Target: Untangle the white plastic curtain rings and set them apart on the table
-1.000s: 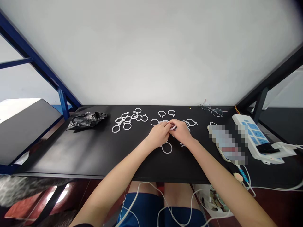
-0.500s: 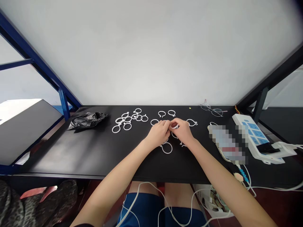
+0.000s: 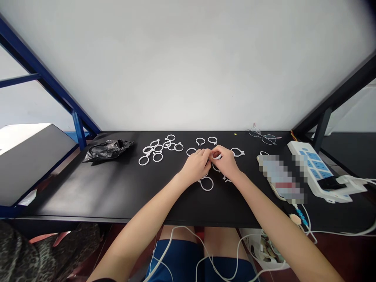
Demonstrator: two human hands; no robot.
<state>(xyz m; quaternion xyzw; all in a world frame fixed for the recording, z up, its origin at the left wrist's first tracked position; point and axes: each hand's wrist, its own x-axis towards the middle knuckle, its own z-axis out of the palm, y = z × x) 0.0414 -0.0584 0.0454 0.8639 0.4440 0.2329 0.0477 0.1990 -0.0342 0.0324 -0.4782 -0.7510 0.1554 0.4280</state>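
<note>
- Your right hand [image 3: 226, 161] is pinched narrow, with the thumb and a finger holding a white ring [image 3: 216, 158].
- Your left hand [image 3: 196, 166] is curled, and its fingertips meet the right ones by that ring. The fingers hide the spot, so I cannot tell if this hand grips it too.
- The ring you hold is just over the black table [image 3: 117, 192], in front of your knees.
- One loose ring [image 3: 207, 190] lies below your hands, on the side near you.
- Another ring [image 3: 188, 153] peeks out by your left hand, and one with a little loop [image 3: 237, 155] lies by your right hand.
- Two more rings [image 3: 212, 137] lie side by side behind your hands.
- A bunch of rings [image 3: 158, 152] sits off to the left, some touching or overlapping.
- Farther left is a crumpled black bag [image 3: 109, 150].
- On the right are a pair of glasses [image 3: 268, 139], a blurred-out phone [image 3: 279, 178] and a white power strip [image 3: 311, 163] with blue sockets.
</note>
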